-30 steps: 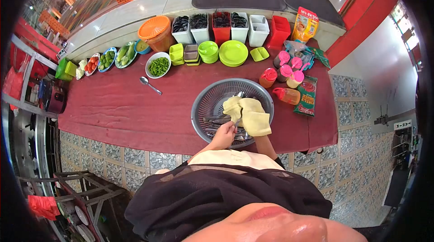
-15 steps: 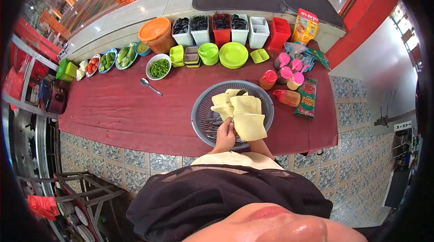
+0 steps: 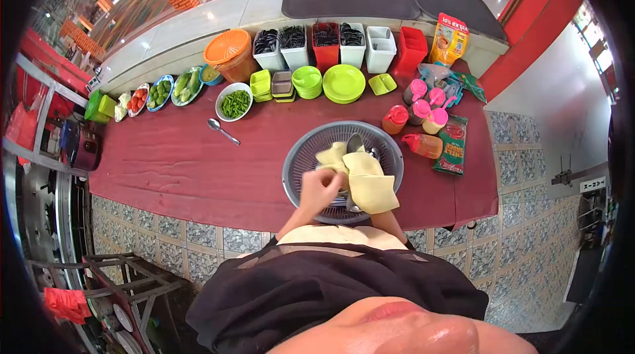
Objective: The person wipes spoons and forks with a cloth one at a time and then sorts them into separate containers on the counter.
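A pale yellow cloth point(image 3: 372, 185) hangs in folds over the grey plastic basket point(image 3: 291, 185), which holds metal spoons and other cutlery. My left hand point(image 3: 319, 190) is closed, thumb and fingers pinched at the left part of the cloth. Only the wrist of my right hand point(image 3: 387, 220) shows; the cloth covers its fingers. From the top of the folds sticks the dark bowl of a spoon point(image 3: 355, 143), its handle hidden by the cloth.
Left of the basket, a loose spoon point(image 3: 223, 132) lies on the red tablecloth point(image 3: 172, 169). Behind stand a bowl of green chillies point(image 3: 234, 101), green plates point(image 3: 344, 83) and cutlery holders point(image 3: 325, 46). Sauce bottles point(image 3: 395, 119) are close by on the right.
My left hand has shifted left and pulled part of the cloth with it. The spoon bowl shows more clearly above the folds. The cloth over my right hand has moved slightly right and down.
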`<state>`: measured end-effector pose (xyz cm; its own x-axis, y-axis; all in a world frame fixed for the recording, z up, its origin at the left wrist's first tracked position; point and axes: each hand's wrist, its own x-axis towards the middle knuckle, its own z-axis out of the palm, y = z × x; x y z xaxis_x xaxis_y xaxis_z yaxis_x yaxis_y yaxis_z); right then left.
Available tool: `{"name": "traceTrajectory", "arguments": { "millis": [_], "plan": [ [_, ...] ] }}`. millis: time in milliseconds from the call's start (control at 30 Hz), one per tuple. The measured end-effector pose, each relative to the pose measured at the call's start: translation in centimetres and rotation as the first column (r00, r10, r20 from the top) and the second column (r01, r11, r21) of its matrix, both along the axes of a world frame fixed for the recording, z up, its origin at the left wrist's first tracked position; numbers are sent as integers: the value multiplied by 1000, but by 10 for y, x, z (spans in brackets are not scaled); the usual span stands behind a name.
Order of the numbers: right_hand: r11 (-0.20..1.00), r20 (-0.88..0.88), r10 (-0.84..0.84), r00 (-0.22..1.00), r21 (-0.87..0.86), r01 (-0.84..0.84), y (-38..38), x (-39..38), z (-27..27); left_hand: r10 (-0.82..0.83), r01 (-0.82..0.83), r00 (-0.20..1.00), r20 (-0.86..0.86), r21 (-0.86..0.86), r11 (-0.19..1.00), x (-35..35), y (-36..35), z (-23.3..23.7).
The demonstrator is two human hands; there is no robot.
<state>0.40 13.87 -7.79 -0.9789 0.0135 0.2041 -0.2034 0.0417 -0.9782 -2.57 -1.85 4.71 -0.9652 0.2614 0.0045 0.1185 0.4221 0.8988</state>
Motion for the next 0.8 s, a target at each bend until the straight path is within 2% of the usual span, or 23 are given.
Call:
{"name": "traceTrajectory", "arguments": {
  "millis": [33,100,167,200,300,333,400,433,467,500,533,567,600,633,667,700,733,767,800],
  "plan": [
    [987,-43,28,999,157,-21,3,-2,-2,133,-112,985,-107,179,977,-11,-5,-24],
    [887,-112,102,988,459,-40,13,-7,-11,264,-236,964,-24,375,897,-28,-1,9],
    [942,-31,174,984,296,-158,17,-5,-16,199,-163,976,-82,322,933,-45,5,2],
    [973,60,230,971,-47,-227,17,-1,-16,165,-128,980,-107,292,948,-51,7,-3],
    [975,53,202,978,85,-205,15,1,-17,-7,5,1000,15,157,988,-67,6,-15],
    [977,63,164,985,129,-171,13,2,0,-14,4,997,71,133,991,-72,7,-10],
    [931,-41,92,995,359,-72,16,-5,6,34,-18,996,-85,175,984,-86,11,-10],
    [852,-152,81,985,524,11,22,-8,3,60,-27,985,-160,195,980,-94,13,-10],
    [755,-211,116,971,653,52,25,-13,11,113,-80,985,-127,238,968,-109,12,-8],
    [644,-273,154,950,757,113,29,-18,20,187,-135,961,-203,246,960,-128,9,-7],
    [531,-280,221,934,838,126,35,-24,62,260,-188,924,-279,261,947,-149,5,-4],
    [410,-276,288,917,901,142,39,-26,102,403,-312,836,-372,282,908,-167,4,15],
    [535,-414,257,873,813,228,38,-26,132,484,-387,798,-360,309,869,-182,3,47],
    [589,-346,259,902,796,137,40,-30,130,482,-437,725,-492,212,874,-208,-4,54],
    [638,-276,265,924,769,47,42,-32,126,515,-407,757,-403,325,854,-223,2,72],
    [682,-208,275,939,731,-38,44,-34,121,531,-314,713,-458,468,826,-247,12,76],
    [651,-188,240,952,759,-14,44,-37,111,515,-303,668,-538,435,848,-273,18,74],
    [617,-169,204,964,787,7,45,-40,102,514,-213,701,-494,543,812,-287,35,82],
    [588,-135,163,977,809,14,44,-44,102,513,-165,650,-561,555,815,-303,51,81]
  ]
}}
